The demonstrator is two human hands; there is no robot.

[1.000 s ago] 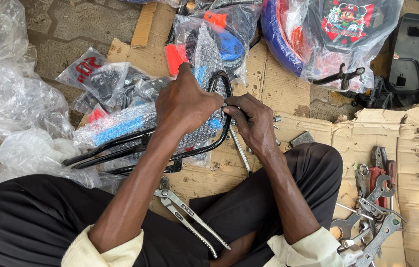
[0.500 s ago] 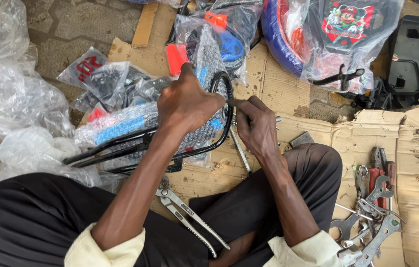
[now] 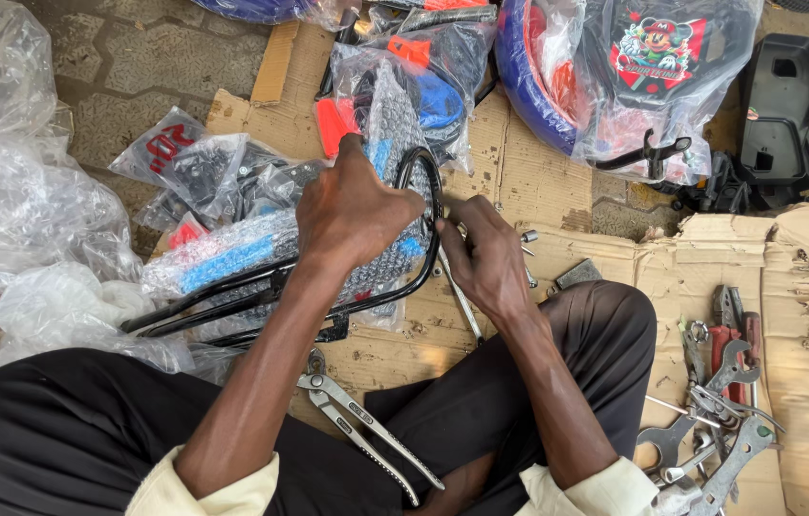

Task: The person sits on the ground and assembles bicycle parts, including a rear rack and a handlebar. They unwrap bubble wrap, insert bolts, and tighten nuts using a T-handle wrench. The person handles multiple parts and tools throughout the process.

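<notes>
I sit cross-legged on flattened cardboard (image 3: 528, 172). My left hand (image 3: 352, 215) grips the curved end of a black metal tube frame (image 3: 232, 311) whose blue parts are wrapped in bubble wrap. My right hand (image 3: 485, 258) rests against the bend of the same black tube, fingers closed on a small part at the tube that I cannot make out. A thin metal rod (image 3: 462, 301) lies just under my right hand. Grey pliers (image 3: 361, 425) lie between my knees.
Spanners and a red-handled tool (image 3: 720, 382) are heaped on the cardboard at my right. Plastic-wrapped bicycle parts (image 3: 672, 76) and a black plastic seat (image 3: 787, 105) lie at the back. Crumpled clear plastic bags (image 3: 12, 210) fill the left. Small bolts (image 3: 528, 236) lie near my right hand.
My left hand has shifted slightly along the tube's bend and my right hand has moved closer against it. The frame stays in place.
</notes>
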